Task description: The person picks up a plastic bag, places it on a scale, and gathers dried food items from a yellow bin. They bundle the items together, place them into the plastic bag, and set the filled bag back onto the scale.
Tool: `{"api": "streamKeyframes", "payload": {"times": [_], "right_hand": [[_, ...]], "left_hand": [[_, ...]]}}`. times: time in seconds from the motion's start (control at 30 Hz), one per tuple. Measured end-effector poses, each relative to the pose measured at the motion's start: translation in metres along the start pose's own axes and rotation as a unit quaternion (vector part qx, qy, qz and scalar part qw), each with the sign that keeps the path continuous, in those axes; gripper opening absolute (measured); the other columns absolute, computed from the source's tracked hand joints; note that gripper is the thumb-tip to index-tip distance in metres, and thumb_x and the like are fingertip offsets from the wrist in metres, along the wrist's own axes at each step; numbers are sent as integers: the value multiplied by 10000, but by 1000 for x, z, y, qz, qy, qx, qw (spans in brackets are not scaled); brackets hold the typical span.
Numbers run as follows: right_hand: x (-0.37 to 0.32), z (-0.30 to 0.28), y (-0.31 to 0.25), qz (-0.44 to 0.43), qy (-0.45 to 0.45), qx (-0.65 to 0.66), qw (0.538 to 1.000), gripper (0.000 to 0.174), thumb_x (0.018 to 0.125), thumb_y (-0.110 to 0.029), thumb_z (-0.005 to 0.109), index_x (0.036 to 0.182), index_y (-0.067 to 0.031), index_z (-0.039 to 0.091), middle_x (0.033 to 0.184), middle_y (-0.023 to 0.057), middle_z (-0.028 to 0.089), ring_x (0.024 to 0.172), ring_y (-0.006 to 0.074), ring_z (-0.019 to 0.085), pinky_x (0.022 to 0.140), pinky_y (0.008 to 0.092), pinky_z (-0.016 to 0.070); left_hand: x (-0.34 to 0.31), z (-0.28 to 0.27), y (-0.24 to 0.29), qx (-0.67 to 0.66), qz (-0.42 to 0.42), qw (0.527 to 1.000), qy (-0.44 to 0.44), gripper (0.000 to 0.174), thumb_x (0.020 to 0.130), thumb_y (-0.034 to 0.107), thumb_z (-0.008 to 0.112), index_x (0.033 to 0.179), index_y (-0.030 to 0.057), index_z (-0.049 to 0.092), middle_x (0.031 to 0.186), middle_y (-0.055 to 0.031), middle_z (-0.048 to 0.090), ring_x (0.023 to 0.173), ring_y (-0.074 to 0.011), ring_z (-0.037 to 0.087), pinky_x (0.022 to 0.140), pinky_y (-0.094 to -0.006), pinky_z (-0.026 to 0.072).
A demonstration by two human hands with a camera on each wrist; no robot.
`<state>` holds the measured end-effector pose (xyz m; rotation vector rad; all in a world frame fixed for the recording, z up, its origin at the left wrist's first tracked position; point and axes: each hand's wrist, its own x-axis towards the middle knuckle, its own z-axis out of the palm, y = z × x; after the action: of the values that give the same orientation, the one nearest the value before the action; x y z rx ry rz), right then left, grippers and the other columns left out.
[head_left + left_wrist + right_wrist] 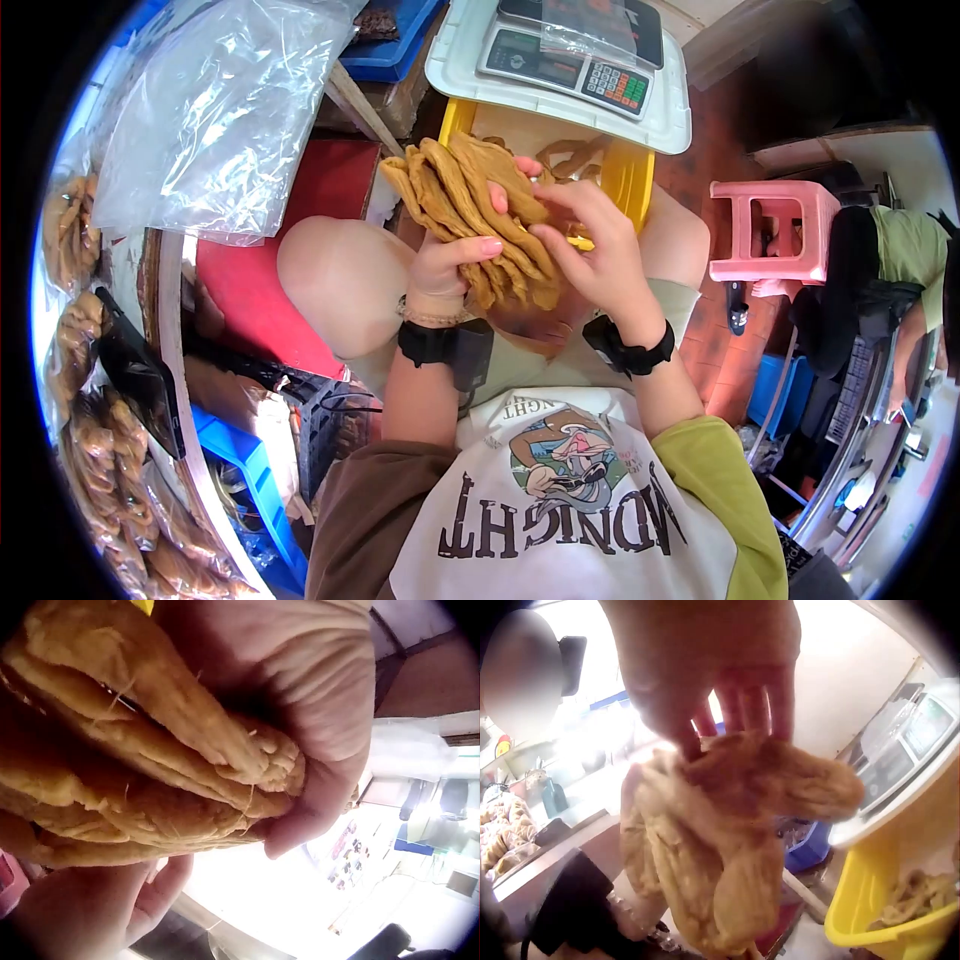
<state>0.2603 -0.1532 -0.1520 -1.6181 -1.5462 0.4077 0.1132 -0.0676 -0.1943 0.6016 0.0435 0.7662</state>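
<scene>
A thick bundle of folded brown, wrinkled strips (470,210) is held above the lap. The left hand (450,262) grips it from below and the side, thumb across the folds; in the left wrist view that hand (300,712) wraps round one end of the strips (127,765). At the bundle's right edge is the right hand (600,245), its fingers bent toward the strips. The right wrist view shows the right hand (712,675) with fingertips at the top of the bundle (720,847); whether they pinch it is hard to tell.
Behind the bundle stands a yellow bin (638,185) with more brown strips inside. A white lid (460,80) carries a scale (560,65). Clear plastic bags (220,120) lie at upper left, packed bags (110,470) at far left. A pink stool (822,235) stands right.
</scene>
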Motion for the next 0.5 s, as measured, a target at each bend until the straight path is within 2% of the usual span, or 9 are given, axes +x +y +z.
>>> {"api": "streamKeyframes", "payload": {"times": [0.07,0.13,0.17,0.2,0.27,0.33,0.4,0.47,0.5], "right_hand": [[-2,4,8,-51,34,2,998,271,817,-66,612,1079,-50,545,951,121,613,828,272,633,699,326,499],[-2,9,3,23,55,82,995,254,850,-39,574,1102,-38,541,990,111,602,892,204,614,766,304,476],[-3,12,11,83,95,210,970,243,884,-58,548,1123,-18,528,1039,80,582,989,150,559,857,288,431],[-2,7,8,84,96,211,969,243,884,-58,548,1123,-18,528,1039,80,582,989,150,559,857,288,431],[4,-6,-3,120,67,415,900,247,904,-71,521,1144,-13,508,1101,42,560,1050,126,513,893,282,404],[4,-11,-6,115,58,422,897,268,907,-72,512,1168,-19,486,1111,32,544,1037,116,505,886,261,393],[6,-23,-6,102,96,472,870,299,901,-74,500,1194,-27,460,1103,51,536,972,121,503,800,252,407],[8,-43,3,55,30,672,738,319,898,-94,485,1209,-37,438,1053,57,517,869,127,468,705,249,397],[11,-50,9,43,2,765,643,329,903,-124,479,1218,-47,427,997,54,497,770,122,415,638,239,371]], "left_hand": [[5,4,-3,36,2,999,-12,351,634,85,633,952,73,484,1367,-201,385,1329,-338,317,1098,-458,284],[3,10,-5,26,9,1000,-4,330,648,72,625,948,70,485,1374,-201,379,1322,-347,329,1100,-476,275],[3,12,-4,13,8,999,39,320,655,66,618,947,69,485,1379,-200,375,1318,-351,336,1101,-483,272],[2,14,-4,-2,8,997,83,311,662,59,611,946,68,485,1384,-199,372,1313,-355,343,1102,-490,270],[3,12,-4,6,-12,998,62,313,666,44,599,955,64,482,1372,-191,385,1303,-359,357,1098,-498,277],[3,14,-3,-74,-1,997,-18,376,693,-46,578,1053,20,489,1168,-125,467,1241,-313,439,1061,-452,360],[0,10,-3,-70,-18,997,-13,380,688,-42,587,1050,24,491,1129,-114,475,1209,-303,468,1051,-440,369],[-2,0,-6,-67,-35,997,-7,383,684,-39,597,1047,28,494,1091,-103,483,1176,-292,497,1042,-427,377],[1,-7,-8,-40,-26,999,-25,385,684,-34,603,1047,33,495,1071,-96,486,1156,-280,510,1016,-412,395]]}}
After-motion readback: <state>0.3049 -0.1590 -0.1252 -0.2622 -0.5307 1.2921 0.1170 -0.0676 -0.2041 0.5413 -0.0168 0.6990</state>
